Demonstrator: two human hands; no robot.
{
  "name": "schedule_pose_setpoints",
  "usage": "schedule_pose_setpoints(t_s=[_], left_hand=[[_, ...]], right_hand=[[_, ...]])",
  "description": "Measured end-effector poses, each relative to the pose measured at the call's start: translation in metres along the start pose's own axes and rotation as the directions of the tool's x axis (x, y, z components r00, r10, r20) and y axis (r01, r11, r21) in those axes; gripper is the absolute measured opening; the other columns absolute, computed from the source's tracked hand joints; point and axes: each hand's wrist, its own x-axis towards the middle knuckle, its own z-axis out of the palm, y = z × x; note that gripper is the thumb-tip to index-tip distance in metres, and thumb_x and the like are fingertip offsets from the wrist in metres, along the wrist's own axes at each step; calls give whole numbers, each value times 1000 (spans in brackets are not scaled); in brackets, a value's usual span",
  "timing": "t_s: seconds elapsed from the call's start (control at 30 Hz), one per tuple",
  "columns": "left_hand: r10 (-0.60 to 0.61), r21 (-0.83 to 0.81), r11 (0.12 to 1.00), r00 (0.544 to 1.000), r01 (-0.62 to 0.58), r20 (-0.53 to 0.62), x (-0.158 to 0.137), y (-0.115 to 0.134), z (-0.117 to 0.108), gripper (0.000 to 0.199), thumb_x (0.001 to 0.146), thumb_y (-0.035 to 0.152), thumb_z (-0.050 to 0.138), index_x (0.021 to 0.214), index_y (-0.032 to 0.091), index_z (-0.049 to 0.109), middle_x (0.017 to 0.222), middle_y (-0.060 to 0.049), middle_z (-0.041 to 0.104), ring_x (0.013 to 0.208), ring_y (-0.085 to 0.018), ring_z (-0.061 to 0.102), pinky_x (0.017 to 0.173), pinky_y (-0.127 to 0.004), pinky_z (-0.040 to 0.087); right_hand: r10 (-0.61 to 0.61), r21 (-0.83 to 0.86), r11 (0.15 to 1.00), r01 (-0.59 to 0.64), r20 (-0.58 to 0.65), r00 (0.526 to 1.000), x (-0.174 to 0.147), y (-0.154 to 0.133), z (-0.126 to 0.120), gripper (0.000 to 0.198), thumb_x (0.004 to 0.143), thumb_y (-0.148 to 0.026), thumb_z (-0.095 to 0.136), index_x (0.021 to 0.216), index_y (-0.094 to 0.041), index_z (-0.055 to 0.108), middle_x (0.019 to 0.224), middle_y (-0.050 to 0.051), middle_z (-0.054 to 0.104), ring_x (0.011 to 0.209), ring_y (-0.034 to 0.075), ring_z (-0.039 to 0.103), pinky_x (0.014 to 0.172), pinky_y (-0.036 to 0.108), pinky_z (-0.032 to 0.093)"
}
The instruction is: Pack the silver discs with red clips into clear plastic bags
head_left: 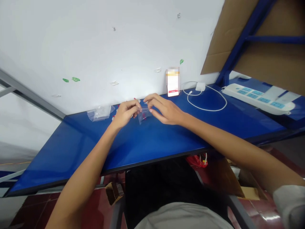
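A small clear plastic bag (143, 115) hangs between my hands above the blue table, with something red showing in or behind it. My left hand (127, 112) is closed in a pinch on the bag's left side. On the other side, my right hand (164, 109) has its thumb and fingers bent round the bag's right edge. Small red and white pieces (135, 99) lie behind my hands, mostly hidden by them. To the left rests a pile of clear plastic bags (100, 113).
A lit phone (172, 83) leans against the white wall. Right of it lie a white charger (200, 86) with its looped cable (214, 110) and a long power strip (259, 98). Below the table are an open cardboard box (114, 192) and a red bag (197, 161).
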Motion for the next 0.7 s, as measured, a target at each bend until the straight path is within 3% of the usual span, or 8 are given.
schedule_pose_setpoints(t_s=[0.07, 0.13, 0.23, 0.3, 0.4, 0.53, 0.7], left_hand=[[-30, 3, 1000, 1000, 30, 6, 3, -6, -1, 29, 94, 41, 57, 83, 18, 70, 74, -4, 67, 63, -18, 61, 63, -31, 49], [-66, 166, 983, 995, 78, -75, 5, -15, -3, 33, 97, 41, 53, 84, 18, 72, 73, -5, 69, 66, -20, 63, 65, -31, 49], [-57, 556, 818, 983, 146, -176, 7, -31, -14, 25, 95, 35, 56, 85, 20, 74, 75, -6, 72, 72, -23, 64, 72, -33, 49], [-75, 699, 701, 989, 142, -126, 8, -40, -25, 22, 93, 32, 59, 90, 20, 76, 87, -9, 77, 81, -26, 67, 78, -35, 49], [-125, 757, 643, 991, 112, -41, 8, -47, -40, 26, 88, 25, 58, 100, 18, 80, 106, -13, 78, 92, -29, 70, 85, -38, 51], [-149, 767, 632, 989, 110, -19, 7, -45, -48, 39, 78, 16, 58, 108, 18, 82, 113, -15, 77, 99, -32, 71, 87, -39, 52], [-189, 797, 601, 979, 53, 78, 4, -46, -48, 46, 79, 23, 65, 121, 19, 82, 120, -14, 80, 113, -38, 71, 98, -42, 54]], right_hand=[[2, 11, 1000, -2, -2, 1000, -1, 2, 1, 15, 111, -17, 46, 117, -24, 56, 137, 14, 65, 123, 28, 66, 105, 45, 54], [39, 12, 999, -39, 8, 999, -3, 8, 3, 16, 109, -17, 48, 119, -24, 58, 129, 12, 70, 116, 28, 67, 101, 45, 54], [124, 24, 992, -125, 41, 992, -6, 20, 6, 18, 105, -18, 52, 120, -23, 61, 119, 10, 74, 103, 27, 69, 92, 43, 54], [150, 50, 987, -153, 53, 987, -7, 28, 7, 19, 104, -15, 50, 118, -22, 60, 115, 9, 74, 98, 25, 68, 89, 41, 53], [133, 84, 987, -137, 54, 990, -8, 36, 7, 22, 100, -9, 47, 112, -23, 59, 113, 8, 71, 99, 24, 67, 89, 39, 52], [100, 115, 988, -104, 37, 994, -6, 38, 9, 26, 96, -3, 47, 106, -24, 58, 125, 9, 67, 106, 23, 66, 93, 40, 54], [125, 233, 964, -127, 26, 992, -5, 34, 18, 28, 94, -5, 50, 111, -25, 57, 136, 10, 63, 120, 25, 65, 99, 42, 58]])
